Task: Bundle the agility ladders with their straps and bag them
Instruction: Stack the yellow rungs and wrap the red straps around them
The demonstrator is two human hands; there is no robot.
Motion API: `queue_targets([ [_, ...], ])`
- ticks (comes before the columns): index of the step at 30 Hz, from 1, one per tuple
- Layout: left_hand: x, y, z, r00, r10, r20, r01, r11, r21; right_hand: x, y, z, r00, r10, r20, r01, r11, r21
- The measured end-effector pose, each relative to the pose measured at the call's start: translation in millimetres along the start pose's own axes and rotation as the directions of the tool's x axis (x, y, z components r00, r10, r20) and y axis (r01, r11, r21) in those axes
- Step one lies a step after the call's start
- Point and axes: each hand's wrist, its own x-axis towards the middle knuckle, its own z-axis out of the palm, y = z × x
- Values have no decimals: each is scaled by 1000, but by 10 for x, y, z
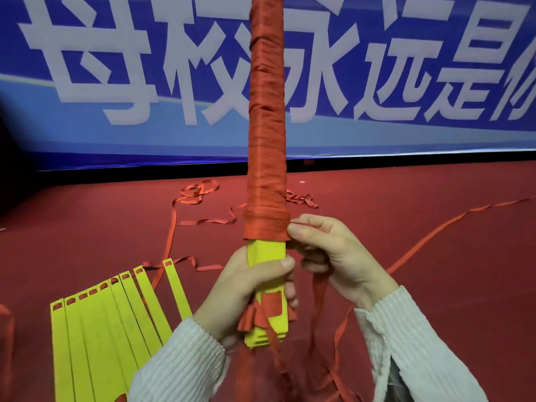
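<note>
On the red floor (406, 227) at the far left lies a second agility ladder, not yet bundled: its flat yellow rungs (95, 320) are fanned out side by side, slotted ends pointing away from the person, with thin red strap threaded through the slots. Loose red strap (200, 192) trails in loops and tangles across the floor behind them.

In the middle, the person holds a bundled ladder (266, 126) upright, rising out of the top of the view. Nearly all of it is wound tightly in red strap; only the lower end of the stacked yellow rungs shows bare. The left hand (249, 288) is curled firmly round that bare yellow end, thumb across the front. Just to the right, the right hand (327, 253) pinches the running strap between thumb and forefinger, right against the lowest turn of the wrapping. More strap hangs down below it and runs away across the floor to the right.

The step in hand looks like the winding itself, near its finish. The next move probably calls for keeping the strap taut while carrying it round the remaining bare section, then securing the loose end so the turns do not slacken.

No bag is in view. Behind everything hangs a blue banner (116, 68) with large white characters.
</note>
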Motion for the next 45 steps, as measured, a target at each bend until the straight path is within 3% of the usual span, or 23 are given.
queue_targets([
  [4, -51, -38, -119, 922, -26, 387, 131, 960, -248, -45, -5, 105, 978, 26, 207, -59, 986, 153],
  [6, -102, -3, -125, 902, -47, 430, 177, 947, -268, -67, -25, 133, 967, 8, 255, -41, 991, 127],
  [8, -98, 61, -154, 956, -102, 276, 132, 987, -93, -65, -56, 137, 984, -46, 174, 42, 999, 26],
  [10, -35, 141, -177, 997, -64, 50, 47, 957, 285, -34, -37, 132, 992, -125, 32, 127, 989, -69],
  [12, 37, 109, -157, 995, 93, -46, -45, 788, 614, -3, 33, 154, 982, -186, -37, 178, 971, -162],
  [15, 62, -46, -52, 905, 340, -254, -2, 600, 800, 14, 81, 193, 974, -206, -90, 181, 956, -230],
  [20, 57, -37, -84, 803, 443, -398, 48, 617, 785, -42, -97, 91, 951, -285, -119, 183, 830, -526],
  [22, 44, 11, -144, 778, 469, -418, 68, 599, 798, -95, -185, 25, 962, -262, -71, 181, 814, -551],
  [28, 42, 52, -94, 875, 319, -365, -42, 800, 599, -95, -183, 13, 941, -336, -32, 251, 761, -598],
  [34, 54, 57, -120, 873, 326, -363, -76, 825, 560, -97, -189, -29, 965, -249, 84, 252, 788, -561],
  [40, 34, 87, -170, 858, 341, -384, -84, 831, 550, -85, -115, -133, 999, -44, 7, 42, 878, -476],
  [43, 27, 117, -147, 860, 342, -380, -94, 836, 540, -56, -89, -107, 998, -55, -11, 43, 874, -483],
  [45, 30, 126, -140, 860, 351, -370, -103, 830, 549, -31, -78, -105, 997, -66, -41, 44, 916, -399],
])
